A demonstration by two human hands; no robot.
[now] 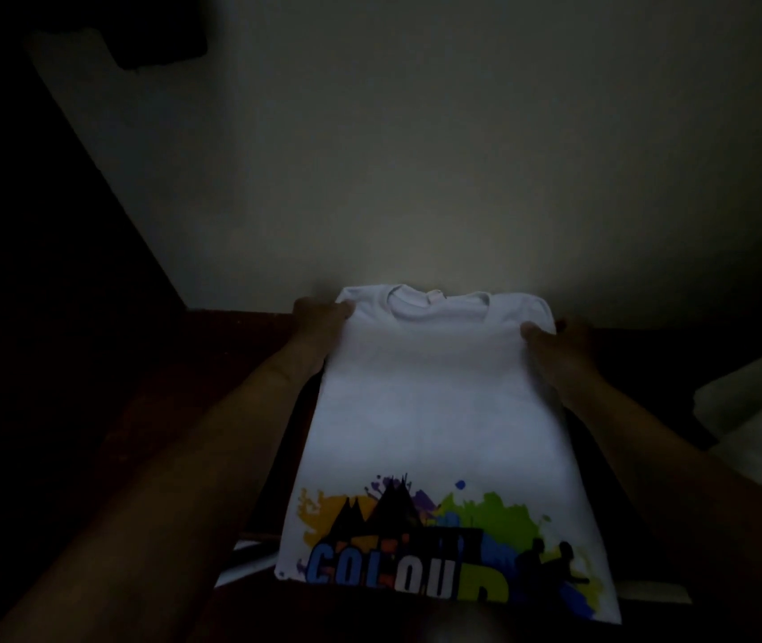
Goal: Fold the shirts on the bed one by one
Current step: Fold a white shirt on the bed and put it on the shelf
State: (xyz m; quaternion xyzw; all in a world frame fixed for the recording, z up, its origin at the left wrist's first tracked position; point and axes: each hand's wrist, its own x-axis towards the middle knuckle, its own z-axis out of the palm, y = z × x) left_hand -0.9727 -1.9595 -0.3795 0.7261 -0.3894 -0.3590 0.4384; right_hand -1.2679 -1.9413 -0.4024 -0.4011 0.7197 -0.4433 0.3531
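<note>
Pretty dim, but I count one shirt and two hands. The white cotton t-shirt with a colourful paint-splash print (434, 410) lies on the dark reddish bed cover (161, 410), collar at the far end, looking like a narrow rectangle. The left hand (323, 317) pinches one shoulder and the right hand (550, 338) grips the other.

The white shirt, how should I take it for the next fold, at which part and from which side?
Grip the white shirt at its two shoulder corners beside the collar, one from each outer side, as the left hand and right hand do. It is a long narrow strip, collar farthest, so those corners probably carry the top edge evenly.
</note>
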